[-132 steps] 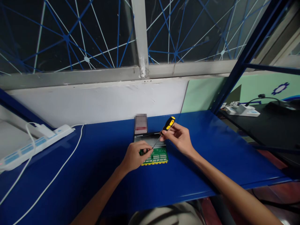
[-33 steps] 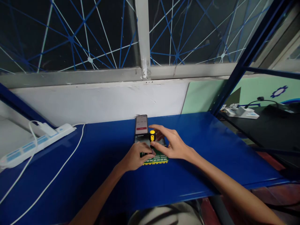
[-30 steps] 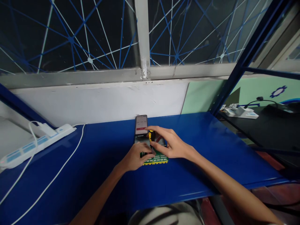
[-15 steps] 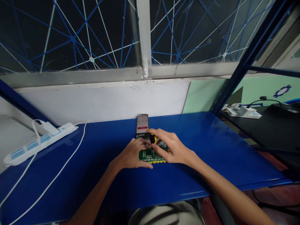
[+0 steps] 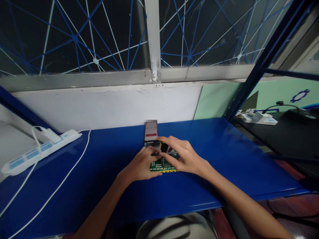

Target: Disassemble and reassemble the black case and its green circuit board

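A green circuit board (image 5: pixel 157 165) with rows of pale parts and a yellow strip along its near edge lies on the blue table. My left hand (image 5: pixel 141 164) grips the board's left end, with the thumb along the near edge and the fingers over the far side. A thin dark piece (image 5: pixel 155 154) shows by those fingertips; its kind cannot be made out. My right hand (image 5: pixel 186 155) is closed on a screwdriver (image 5: pixel 163 147) with a black and yellow handle. The screwdriver stands nearly upright, its shaft pointing down at the board, and the index finger reaches over the handle's top.
Just behind the board a phone (image 5: pixel 151 131) leans with its screen lit. A white power strip (image 5: pixel 42 151) with a white cable (image 5: pixel 74 176) lies at the left. The blue table (image 5: pixel 119 199) meets a wall at the back; a black table (image 5: pixel 289 132) stands at the right.
The screwdriver's handle has turned, showing more black and less yellow. The thin dark piece has come into sight at my left fingertips. Both hands stay nearly in place.
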### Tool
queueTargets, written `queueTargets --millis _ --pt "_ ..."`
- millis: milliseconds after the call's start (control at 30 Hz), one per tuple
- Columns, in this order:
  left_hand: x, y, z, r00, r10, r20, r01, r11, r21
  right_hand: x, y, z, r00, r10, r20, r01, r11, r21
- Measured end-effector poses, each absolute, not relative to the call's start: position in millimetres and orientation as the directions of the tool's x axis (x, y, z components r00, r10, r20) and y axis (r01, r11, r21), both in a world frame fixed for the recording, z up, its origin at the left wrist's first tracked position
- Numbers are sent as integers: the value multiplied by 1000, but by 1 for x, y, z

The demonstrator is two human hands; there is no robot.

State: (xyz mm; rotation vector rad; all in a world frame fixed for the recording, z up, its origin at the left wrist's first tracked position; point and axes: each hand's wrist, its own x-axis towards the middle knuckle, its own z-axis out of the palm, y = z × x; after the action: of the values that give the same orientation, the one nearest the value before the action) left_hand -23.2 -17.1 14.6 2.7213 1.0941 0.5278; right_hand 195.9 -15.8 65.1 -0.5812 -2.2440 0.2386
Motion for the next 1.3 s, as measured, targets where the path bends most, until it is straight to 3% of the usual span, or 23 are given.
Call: queueTargets --millis 100,333,533,967,1100,1300 --pt "-23 -16 14 667 693 274 635 -721 278 196 -17 68 -601 476 642 341 879 -332" --pt "-24 -12 12 669 704 238 647 -709 280 196 -19 70 -626 492 605 268 864 -426" --pt "-18 -14 9 651 690 316 621 -724 300 196 -19 71 -613 508 605 367 861 -352" --pt "-14 -16 10 645 688 332 639 -724 258 204 -13 69 -614 535 581 401 845 -354" --pt "-10 -18 15 598 703 384 616 -710 341 204 -14 67 -599 545 587 363 838 -407" --pt "6 -23 12 447 718 534 451 -696 559 198 -15 58 -569 520 637 403 852 -335"
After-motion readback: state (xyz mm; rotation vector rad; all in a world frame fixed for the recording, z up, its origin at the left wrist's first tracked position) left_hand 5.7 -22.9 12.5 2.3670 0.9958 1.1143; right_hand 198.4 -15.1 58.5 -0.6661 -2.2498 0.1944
